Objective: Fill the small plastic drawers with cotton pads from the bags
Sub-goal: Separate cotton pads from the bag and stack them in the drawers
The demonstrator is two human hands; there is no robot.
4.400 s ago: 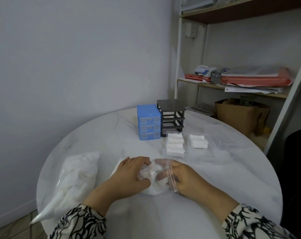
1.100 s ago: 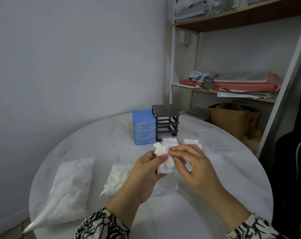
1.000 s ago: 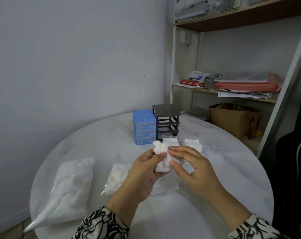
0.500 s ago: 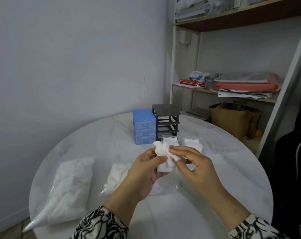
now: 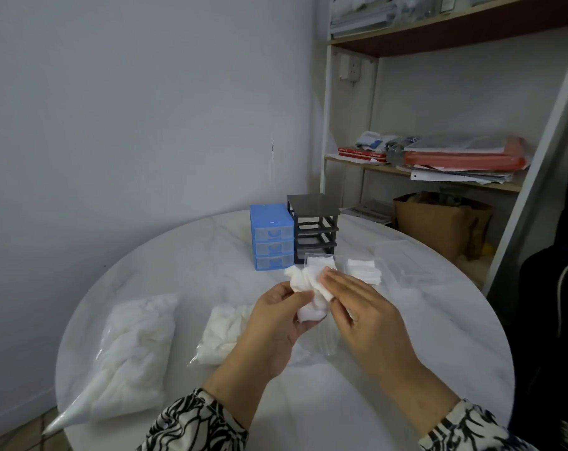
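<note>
My left hand [image 5: 276,323] grips a bunch of white cotton pads [image 5: 310,296], raised above the round white table [image 5: 185,265]. My right hand [image 5: 364,314] touches the bunch from the right, fingers nearly straight. Behind the hands, two clear drawers lie on the table holding cotton pads, one [image 5: 321,263] left and one [image 5: 364,270] right. Further back stand a blue drawer unit [image 5: 271,240] with its three drawers in, and a black frame [image 5: 313,227] with its slots showing. An open bag of pads [image 5: 224,330] lies left of my left hand.
A large full bag of cotton [image 5: 129,349] lies at the table's left edge. More clear drawers [image 5: 403,255] sit at the back right. A shelf unit [image 5: 439,164] with papers and a brown bag [image 5: 439,222] stands behind the table.
Both hands came up out of the open bag with a bunch of pads. In the last second my right fingers shifted from pinching the bunch to lying straighter against it.
</note>
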